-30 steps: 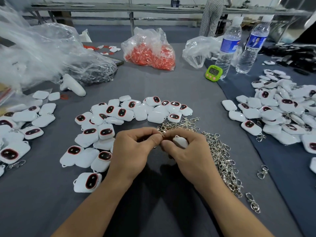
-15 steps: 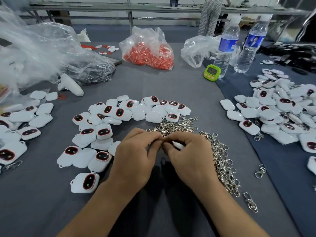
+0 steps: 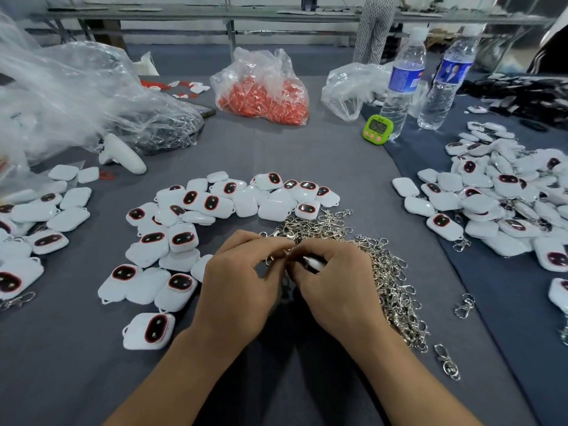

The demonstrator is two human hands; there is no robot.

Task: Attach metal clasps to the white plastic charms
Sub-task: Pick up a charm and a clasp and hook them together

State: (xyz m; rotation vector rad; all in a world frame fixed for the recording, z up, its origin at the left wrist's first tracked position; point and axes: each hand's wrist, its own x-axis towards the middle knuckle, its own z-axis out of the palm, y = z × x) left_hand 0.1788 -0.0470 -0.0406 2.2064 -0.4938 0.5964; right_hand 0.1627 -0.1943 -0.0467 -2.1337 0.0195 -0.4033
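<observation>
My left hand (image 3: 242,284) and my right hand (image 3: 335,281) meet at the table's middle, fingertips together. The left fingers pinch a small metal clasp (image 3: 278,256). My right hand curls round a white plastic charm (image 3: 314,263), of which only an edge shows. A heap of silver clasps (image 3: 390,281) lies right behind and beside my right hand. Loose white charms with dark oval faces (image 3: 212,207) spread in an arc beyond my hands and to the left.
Charms with clasps fitted are piled at the right (image 3: 504,204) and far left (image 3: 27,229). A bag of orange parts (image 3: 264,90), a green timer (image 3: 378,128), two water bottles (image 3: 402,84), crumpled clear plastic (image 3: 70,99) and a white controller (image 3: 121,156) stand farther back.
Both hands stay joined in the same spot. The charm has sunk deeper into my right hand, showing less white, and the left fingers have shifted on the clasp.
</observation>
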